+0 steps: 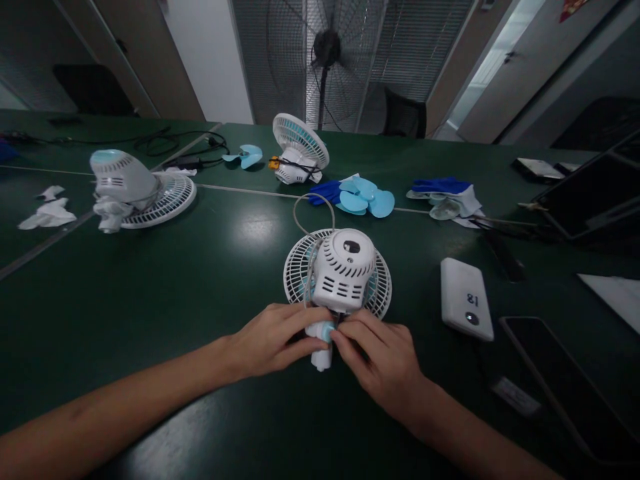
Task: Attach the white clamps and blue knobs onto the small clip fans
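A small white fan (pixel 345 267) lies on its grille, face down, on the green table, its vented motor housing upward. A thin cord loops up behind it. From the housing's near side a white clamp piece with a light-blue knob (pixel 327 331) points toward me. My left hand (pixel 285 337) grips the white clamp piece (pixel 321 358) from the left, thumb and fingers on either side. At the right, my right hand (pixel 380 353) pinches the light-blue knob with thumb and index finger. The fingertips partly cover the joint between clamp and housing.
Two more fans (pixel 125 183) (pixel 300 150) stand farther back. Blue fan blades (pixel 367 197) (pixel 245 156) and blue-white gloves (pixel 445 193) lie behind. At right are a white power bank (pixel 466 300), a dark phone (pixel 560 380) and a monitor (pixel 600 187).
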Action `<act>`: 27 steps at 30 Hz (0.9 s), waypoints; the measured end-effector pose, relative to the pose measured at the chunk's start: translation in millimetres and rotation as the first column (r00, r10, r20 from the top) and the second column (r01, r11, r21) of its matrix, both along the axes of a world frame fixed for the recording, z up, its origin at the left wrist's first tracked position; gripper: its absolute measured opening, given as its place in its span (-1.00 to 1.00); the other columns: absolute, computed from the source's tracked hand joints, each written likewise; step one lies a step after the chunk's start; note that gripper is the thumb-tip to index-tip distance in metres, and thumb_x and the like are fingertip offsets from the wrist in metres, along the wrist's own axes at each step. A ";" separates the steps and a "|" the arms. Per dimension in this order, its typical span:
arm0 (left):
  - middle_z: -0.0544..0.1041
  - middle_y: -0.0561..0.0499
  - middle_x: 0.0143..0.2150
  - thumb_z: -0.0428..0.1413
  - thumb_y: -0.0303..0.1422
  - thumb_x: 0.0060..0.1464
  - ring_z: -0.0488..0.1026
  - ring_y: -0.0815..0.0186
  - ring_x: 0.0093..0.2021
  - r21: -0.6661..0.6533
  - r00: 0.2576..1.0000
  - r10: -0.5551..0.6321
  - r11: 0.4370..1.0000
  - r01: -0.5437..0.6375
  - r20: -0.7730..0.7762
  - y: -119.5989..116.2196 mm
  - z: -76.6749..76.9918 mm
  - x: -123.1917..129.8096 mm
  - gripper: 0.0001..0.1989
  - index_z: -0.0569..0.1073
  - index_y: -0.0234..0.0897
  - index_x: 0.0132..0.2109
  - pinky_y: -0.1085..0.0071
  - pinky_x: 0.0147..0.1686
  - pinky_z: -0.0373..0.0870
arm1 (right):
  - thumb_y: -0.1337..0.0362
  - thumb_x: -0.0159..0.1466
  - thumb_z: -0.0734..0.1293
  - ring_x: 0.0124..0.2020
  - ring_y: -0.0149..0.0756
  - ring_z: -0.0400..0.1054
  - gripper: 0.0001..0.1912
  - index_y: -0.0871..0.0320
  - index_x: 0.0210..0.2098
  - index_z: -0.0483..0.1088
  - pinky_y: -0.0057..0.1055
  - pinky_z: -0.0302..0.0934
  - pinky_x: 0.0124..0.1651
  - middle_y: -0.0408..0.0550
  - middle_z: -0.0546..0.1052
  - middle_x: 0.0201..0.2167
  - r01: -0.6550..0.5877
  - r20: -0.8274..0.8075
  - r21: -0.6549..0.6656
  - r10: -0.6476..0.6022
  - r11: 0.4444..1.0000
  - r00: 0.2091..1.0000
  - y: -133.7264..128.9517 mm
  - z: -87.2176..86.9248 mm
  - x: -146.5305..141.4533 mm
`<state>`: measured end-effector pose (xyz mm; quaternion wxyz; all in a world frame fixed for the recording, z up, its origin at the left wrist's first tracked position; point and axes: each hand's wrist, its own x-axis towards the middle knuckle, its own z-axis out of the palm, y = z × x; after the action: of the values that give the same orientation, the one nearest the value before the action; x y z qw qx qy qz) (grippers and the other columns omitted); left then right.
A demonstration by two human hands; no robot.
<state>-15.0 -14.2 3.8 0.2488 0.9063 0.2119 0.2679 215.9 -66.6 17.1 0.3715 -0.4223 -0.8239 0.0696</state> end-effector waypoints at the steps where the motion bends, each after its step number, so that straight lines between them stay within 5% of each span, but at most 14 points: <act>1: 0.54 -0.05 -0.19 0.00 -0.20 0.42 0.50 0.30 -0.29 0.002 1.000 -0.001 1.000 0.001 0.003 0.0 0.6 0.3 -0.66 0.32 -0.27 0.21 0.38 -0.27 0.50 | 0.27 0.46 0.24 -0.54 -0.45 0.41 -0.71 0.14 -0.40 0.42 -0.50 0.26 -0.50 -0.18 0.50 -0.52 0.025 -0.100 -0.138 -0.039 0.990 0.994 -3.0 3.6 -5.3; 2: 0.53 -0.04 -0.20 0.00 -0.21 0.42 0.50 0.31 -0.29 0.001 1.000 -0.004 1.000 0.004 0.010 -0.1 1.1 0.5 -0.67 0.32 -0.26 0.21 0.38 -0.27 0.50 | 0.26 0.46 0.23 -0.63 -0.49 0.33 -0.67 0.13 -0.45 0.37 -0.53 0.20 -0.57 -0.25 0.41 -0.63 0.026 -0.173 -0.300 -0.082 0.954 0.982 -5.8 6.9 -9.6; 4: 0.53 -0.02 -0.21 0.01 -0.21 0.42 0.49 0.32 -0.30 -0.014 1.000 -0.008 1.000 0.009 0.024 -0.2 1.8 0.8 -0.68 0.32 -0.25 0.19 0.40 -0.28 0.48 | 0.25 0.46 0.24 -0.69 -0.51 0.26 -0.65 0.12 -0.48 0.34 -0.55 0.15 -0.62 -0.30 0.34 -0.68 0.011 -0.250 -0.402 -0.121 0.915 0.961 -9.4 10.7 -13.1; 7: 0.52 -0.02 -0.22 0.00 -0.22 0.43 0.49 0.32 -0.30 -0.021 1.000 -0.004 1.000 0.004 0.025 0.0 1.0 0.6 -0.69 0.33 -0.26 0.18 0.40 -0.28 0.48 | 0.27 0.39 0.33 -0.59 -0.49 0.35 -0.91 0.15 -0.20 0.44 -0.52 0.21 -0.54 -0.20 0.52 -0.46 0.039 -0.224 -0.187 -0.082 0.982 0.971 -6.7 6.5 -3.3; 10: 0.52 -0.05 -0.20 -0.01 -0.21 0.43 0.49 0.30 -0.29 0.018 1.000 0.001 1.000 -0.001 0.016 0.4 -0.7 0.1 -0.66 0.30 -0.28 0.21 0.39 -0.29 0.49 | 0.32 0.39 0.33 -0.33 -0.38 0.53 -0.73 0.14 0.08 0.41 -0.45 0.33 -0.36 -0.05 0.62 -0.16 -0.105 0.035 0.116 0.101 0.988 0.994 3.4 -4.1 14.6; 15: 0.53 -0.05 -0.19 -0.02 -0.23 0.43 0.49 0.30 -0.29 0.021 1.000 -0.012 1.000 0.012 0.010 1.0 -0.6 -0.6 -0.67 0.29 -0.27 0.22 0.39 -0.28 0.49 | 0.31 0.39 0.36 -0.27 -0.38 0.55 -0.78 0.16 0.02 0.45 -0.47 0.32 -0.34 -0.04 0.63 -0.16 -0.120 0.032 0.151 0.116 0.981 0.993 11.0 -7.6 19.8; 17: 0.53 -0.04 -0.18 -0.03 -0.22 0.44 0.50 0.31 -0.28 0.009 1.000 -0.016 1.000 0.016 0.006 1.1 -0.2 -0.8 -0.68 0.29 -0.26 0.21 0.39 -0.27 0.48 | 0.28 0.38 0.37 -0.41 -0.42 0.51 -0.91 0.15 -0.15 0.48 -0.49 0.28 -0.43 -0.11 0.62 -0.32 -0.088 -0.083 0.051 0.092 0.995 0.992 6.4 -2.3 10.2; 19: 0.53 -0.02 -0.20 -0.02 -0.20 0.43 0.49 0.32 -0.29 0.000 1.000 -0.006 1.000 0.006 0.001 1.2 -0.1 -0.9 -0.68 0.31 -0.26 0.19 0.41 -0.29 0.47 | 0.24 0.38 0.37 -0.60 -0.49 0.39 -0.83 0.14 -0.34 0.44 -0.53 0.21 -0.54 -0.22 0.52 -0.54 -0.068 -0.242 -0.193 0.019 0.979 0.970 -0.7 4.2 -1.4; 22: 0.51 0.00 -0.23 -0.02 -0.19 0.43 0.48 0.32 -0.31 -0.010 1.000 0.005 1.000 -0.004 0.011 1.5 -0.2 -0.9 -0.68 0.32 -0.25 0.18 0.42 -0.32 0.44 | 0.20 0.42 0.32 -0.75 -0.54 0.24 -0.70 0.14 -0.44 0.35 -0.59 0.08 -0.71 -0.31 0.39 -0.68 -0.056 -0.354 -0.516 -0.154 0.855 0.923 -9.4 10.2 -11.7; 24: 0.51 0.00 -0.23 -0.02 -0.19 0.44 0.48 0.33 -0.31 -0.013 1.000 -0.001 1.000 0.001 0.015 1.6 -0.4 -0.7 -0.69 0.31 -0.25 0.18 0.42 -0.32 0.43 | 0.25 0.41 0.33 -0.72 -0.55 0.28 -0.78 0.15 -0.38 0.40 -0.59 0.13 -0.67 -0.30 0.44 -0.63 -0.048 -0.337 -0.448 -0.119 0.893 0.934 -9.9 9.0 -9.1; 26: 0.52 -0.02 -0.21 -0.02 -0.20 0.44 0.49 0.31 -0.30 0.000 1.000 -0.002 1.000 0.002 0.012 1.6 -0.8 -0.5 -0.68 0.30 -0.26 0.20 0.41 -0.31 0.44 | 0.37 0.37 0.33 -0.56 -0.49 0.44 -0.94 0.17 -0.17 0.46 -0.54 0.28 -0.51 -0.20 0.56 -0.45 -0.067 -0.241 -0.180 0.022 0.981 0.970 -5.8 4.0 -0.1; 27: 0.53 -0.03 -0.19 -0.02 -0.20 0.44 0.49 0.30 -0.29 0.009 1.000 -0.004 1.000 0.003 0.011 1.6 -1.0 -0.5 -0.67 0.29 -0.27 0.21 0.40 -0.31 0.45 | 0.42 0.36 0.32 -0.42 -0.42 0.52 -0.78 0.19 0.00 0.44 -0.49 0.34 -0.41 -0.11 0.61 -0.31 -0.093 -0.132 -0.029 0.089 0.995 0.987 -2.7 0.8 5.4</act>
<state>-15.6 -12.6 2.7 0.2463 0.9063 0.2077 0.2735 221.3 -69.3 17.9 0.4135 -0.3852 -0.8150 0.1283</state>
